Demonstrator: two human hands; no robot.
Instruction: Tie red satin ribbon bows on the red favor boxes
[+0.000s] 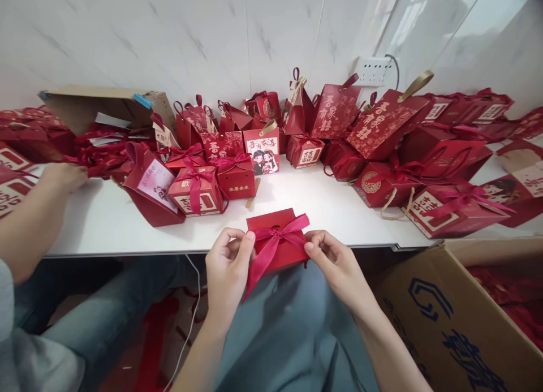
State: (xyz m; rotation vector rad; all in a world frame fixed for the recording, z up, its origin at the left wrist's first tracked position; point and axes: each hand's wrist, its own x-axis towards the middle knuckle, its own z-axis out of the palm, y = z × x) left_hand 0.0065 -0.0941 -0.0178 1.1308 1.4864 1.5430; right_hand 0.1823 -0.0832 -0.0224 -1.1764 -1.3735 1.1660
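Note:
I hold a small red gift box (283, 252) at the front edge of the white table (331, 211), over my lap. A red ribbon bow (278, 236) lies across its top, with one tail hanging down to the left. My left hand (228, 267) pinches the bow's left loop. My right hand (335, 262) pinches the right loop between thumb and forefinger. Both hands are closed on the ribbon.
Several red gift boxes and bags (382, 126) crowd the back of the table against the tiled wall. A co-worker's hand (63, 177) reaches to the table at the left. An open cardboard box (458, 318) stands at my right, another (106, 106) lies at back left.

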